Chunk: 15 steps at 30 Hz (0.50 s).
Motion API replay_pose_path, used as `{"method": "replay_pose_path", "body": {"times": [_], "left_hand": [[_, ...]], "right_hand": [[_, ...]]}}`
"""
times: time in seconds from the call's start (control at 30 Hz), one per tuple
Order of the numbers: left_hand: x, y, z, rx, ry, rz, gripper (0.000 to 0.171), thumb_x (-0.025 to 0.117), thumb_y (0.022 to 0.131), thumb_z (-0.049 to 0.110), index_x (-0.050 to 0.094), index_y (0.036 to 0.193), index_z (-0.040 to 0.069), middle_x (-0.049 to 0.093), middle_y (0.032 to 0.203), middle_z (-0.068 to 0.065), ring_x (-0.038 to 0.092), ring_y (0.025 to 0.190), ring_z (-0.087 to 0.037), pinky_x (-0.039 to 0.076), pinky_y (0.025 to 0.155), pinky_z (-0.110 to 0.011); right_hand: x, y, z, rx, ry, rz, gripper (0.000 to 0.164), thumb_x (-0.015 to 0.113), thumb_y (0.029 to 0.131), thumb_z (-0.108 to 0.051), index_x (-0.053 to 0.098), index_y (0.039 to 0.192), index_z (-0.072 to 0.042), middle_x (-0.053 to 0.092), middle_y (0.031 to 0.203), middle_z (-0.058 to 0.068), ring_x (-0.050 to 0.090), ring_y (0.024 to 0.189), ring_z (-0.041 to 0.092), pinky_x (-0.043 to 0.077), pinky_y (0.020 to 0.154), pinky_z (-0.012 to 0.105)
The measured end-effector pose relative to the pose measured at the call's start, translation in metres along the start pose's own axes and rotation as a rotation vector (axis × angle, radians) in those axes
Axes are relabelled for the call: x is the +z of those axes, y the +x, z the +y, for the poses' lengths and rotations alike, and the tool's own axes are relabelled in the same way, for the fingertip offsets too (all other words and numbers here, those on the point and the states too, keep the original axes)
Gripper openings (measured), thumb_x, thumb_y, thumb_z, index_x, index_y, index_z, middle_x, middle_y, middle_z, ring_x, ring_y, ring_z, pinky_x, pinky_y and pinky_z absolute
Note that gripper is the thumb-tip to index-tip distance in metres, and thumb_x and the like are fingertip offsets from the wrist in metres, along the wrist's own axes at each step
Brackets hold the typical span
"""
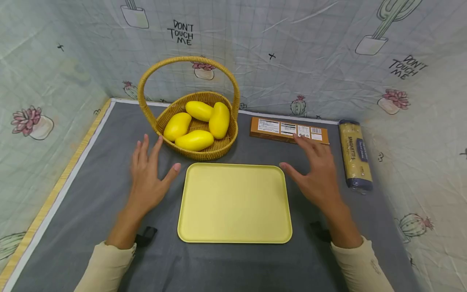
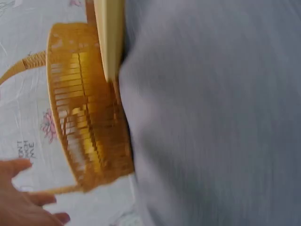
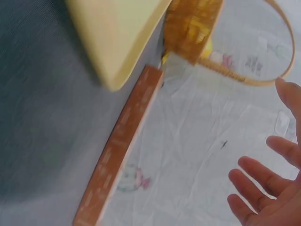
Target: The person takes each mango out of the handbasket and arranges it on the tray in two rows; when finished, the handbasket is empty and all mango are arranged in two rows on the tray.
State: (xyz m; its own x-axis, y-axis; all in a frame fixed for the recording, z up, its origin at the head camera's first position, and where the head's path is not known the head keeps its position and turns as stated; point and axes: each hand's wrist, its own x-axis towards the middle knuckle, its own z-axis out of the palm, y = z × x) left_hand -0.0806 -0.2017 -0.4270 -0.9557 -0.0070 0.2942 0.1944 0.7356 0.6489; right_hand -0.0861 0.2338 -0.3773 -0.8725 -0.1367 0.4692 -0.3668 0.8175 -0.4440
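Both hands are spread with nothing in them, one on each side of a pale yellow tray (image 1: pixel 235 202) that lies flat on the table. My left hand (image 1: pixel 147 182) has its fingers pointing away, close to the front left of a wicker basket (image 1: pixel 215 154). My right hand (image 1: pixel 319 174) is past the tray's far right corner, its index fingertip overlapping a long brown box (image 1: pixel 270 125) in the head view. Several yellow mangoes (image 1: pixel 195 140) lie in the basket under its tall arched handle (image 1: pixel 235 87). The left wrist view shows the left fingers (image 2: pixel 42 198) extended near the basket.
A packet of spaghetti (image 1: pixel 355 156) lies at the table's right side, beyond my right hand. Printed cloth (image 1: pixel 270 81) hangs around the back and sides. The dark grey tabletop (image 1: pixel 87 194) has a white and wooden edge (image 1: pixel 62 194) at the left.
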Motion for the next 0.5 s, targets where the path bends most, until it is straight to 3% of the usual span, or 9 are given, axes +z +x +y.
{"method": "replay_pose_path", "body": {"times": [0.13,0.23,0.37,0.5], "left_hand": [[0.005,0.004,0.004,-0.110,-0.168,0.059,0.084,0.073,0.099,0.048,0.031,0.169,0.029,0.011,0.180,-0.006,0.012,0.164,-0.040,0.016,0.126,-0.076],[0.008,0.009,0.005,-0.178,-0.266,0.092,0.084,0.076,0.098,0.041,0.032,0.169,0.032,0.013,0.179,-0.001,0.015,0.165,-0.032,0.021,0.130,-0.069],[0.012,0.016,0.006,-0.227,-0.382,0.114,0.085,0.078,0.098,0.031,0.031,0.168,0.033,0.012,0.179,0.002,0.018,0.166,-0.024,0.027,0.133,-0.058],[0.016,0.019,0.007,-0.275,-0.493,0.102,0.087,0.080,0.097,0.028,0.031,0.168,0.034,0.009,0.180,0.006,0.019,0.165,-0.025,0.027,0.133,-0.055]], "right_hand": [[0.006,0.004,-0.012,-0.026,0.042,-0.016,0.082,0.093,0.083,-0.028,0.057,0.156,-0.019,0.062,0.145,0.018,0.054,0.133,0.042,0.042,0.111,0.067],[0.010,0.008,-0.018,-0.054,0.062,-0.029,0.083,0.094,0.082,-0.030,0.057,0.156,-0.021,0.062,0.145,0.016,0.054,0.134,0.040,0.042,0.112,0.066],[0.013,0.014,-0.027,-0.096,0.090,-0.039,0.084,0.095,0.081,-0.031,0.057,0.156,-0.024,0.063,0.146,0.013,0.056,0.135,0.037,0.044,0.112,0.064],[0.016,0.018,-0.036,-0.123,0.115,-0.043,0.084,0.096,0.080,-0.031,0.057,0.155,-0.025,0.064,0.145,0.013,0.057,0.133,0.036,0.048,0.108,0.063]]}}
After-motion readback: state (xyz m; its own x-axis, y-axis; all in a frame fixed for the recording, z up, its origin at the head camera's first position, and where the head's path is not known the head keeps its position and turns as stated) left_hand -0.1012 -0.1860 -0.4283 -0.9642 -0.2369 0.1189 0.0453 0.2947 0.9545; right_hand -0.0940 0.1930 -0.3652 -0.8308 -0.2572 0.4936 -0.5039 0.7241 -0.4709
